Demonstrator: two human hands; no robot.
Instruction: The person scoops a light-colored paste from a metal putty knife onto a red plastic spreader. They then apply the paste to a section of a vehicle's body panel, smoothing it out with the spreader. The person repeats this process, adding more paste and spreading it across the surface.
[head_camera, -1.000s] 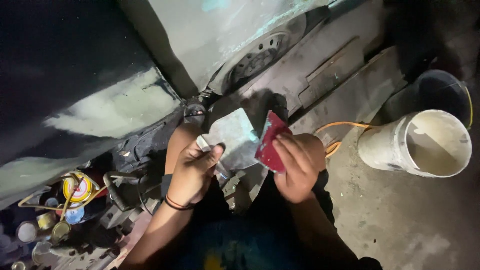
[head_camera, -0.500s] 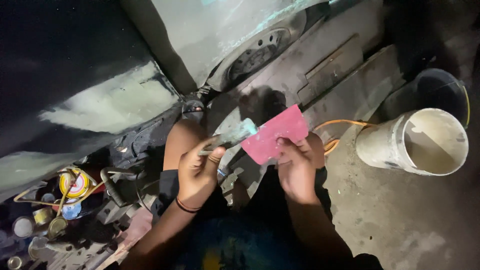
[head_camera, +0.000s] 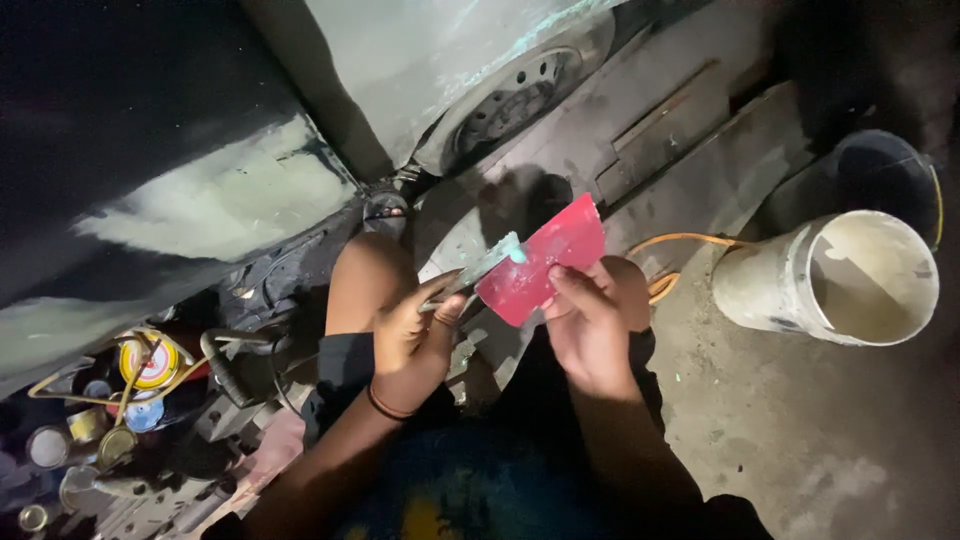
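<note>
My right hand (head_camera: 592, 325) holds a flat red plastic spreader (head_camera: 542, 259), tilted with its face toward me. My left hand (head_camera: 415, 340) grips a metal putty knife (head_camera: 480, 268), whose blade tip, smeared with pale green filler, rests against the red spreader's upper left edge. Both hands sit above my bent knee (head_camera: 365, 270). A dark car body panel (head_camera: 190, 210) with a pale patch of filler stands to the left.
A white bucket (head_camera: 835, 275) lies tilted on the concrete floor at right, a dark bucket (head_camera: 880, 170) behind it, an orange cord (head_camera: 680, 240) beside it. A car wheel (head_camera: 510, 100) is ahead. Several cans and tins (head_camera: 140, 365) clutter the lower left.
The red spreader has turned from edge-on to face-on and moved up right. The putty knife has turned edge-on, its tip now on the spreader. My head has shifted slightly.
</note>
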